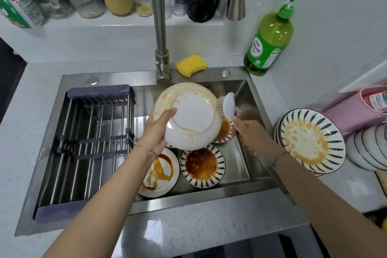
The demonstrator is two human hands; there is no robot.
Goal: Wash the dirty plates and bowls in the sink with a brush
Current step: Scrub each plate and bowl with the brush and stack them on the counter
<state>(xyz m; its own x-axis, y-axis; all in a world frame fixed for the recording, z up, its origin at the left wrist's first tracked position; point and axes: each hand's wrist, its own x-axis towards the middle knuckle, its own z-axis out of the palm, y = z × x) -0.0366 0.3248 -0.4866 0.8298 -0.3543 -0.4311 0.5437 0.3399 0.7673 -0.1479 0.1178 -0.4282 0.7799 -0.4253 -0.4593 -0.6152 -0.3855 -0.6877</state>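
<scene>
Left hand (158,130): grips stained plate (188,117).
Right hand (246,130): grips brush (228,104) at its rim.
Progress: I judge early; other dishes (202,165) dirty.

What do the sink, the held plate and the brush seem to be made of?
The sink looks like brushed stainless steel: grey, soft reflections. The plate is probably glazed ceramic: white, glossy, with a highlight. The brush is likely white plastic: smooth back, pale bristles.
</scene>
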